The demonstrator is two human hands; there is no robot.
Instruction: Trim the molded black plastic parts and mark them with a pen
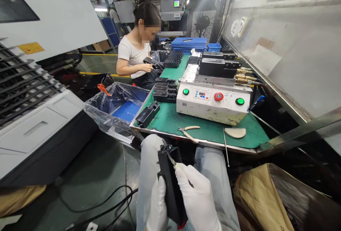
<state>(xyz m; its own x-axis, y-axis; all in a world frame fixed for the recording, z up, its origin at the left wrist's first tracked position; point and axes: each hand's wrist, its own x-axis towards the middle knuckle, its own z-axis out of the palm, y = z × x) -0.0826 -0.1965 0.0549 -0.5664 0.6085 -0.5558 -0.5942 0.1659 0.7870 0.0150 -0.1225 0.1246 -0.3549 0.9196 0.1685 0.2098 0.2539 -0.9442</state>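
My left hand (157, 202), in a white glove, is closed around a long black plastic housing (170, 184) held above my lap. The housing tilts, with its lugged end pointing toward the bench. My right hand (197, 195), also gloved in white, grips a small knife (172, 160) with a narrow blade. The blade lies against the upper end of the housing near its edge; its handle is mostly hidden in my fingers. Beyond my knees, a pair of side cutters (189, 131) with cream handles lies on the green bench mat (165, 119). Another black housing (147, 114) rests at the bench's left corner.
A white machine (213, 105) with green buttons and a red button stands on the bench, near several lined-up housings (165, 90). A plastic-lined bin (112, 108) stands left. Another person (135, 53) handles a black part. A brown sack (263, 195) is at right.
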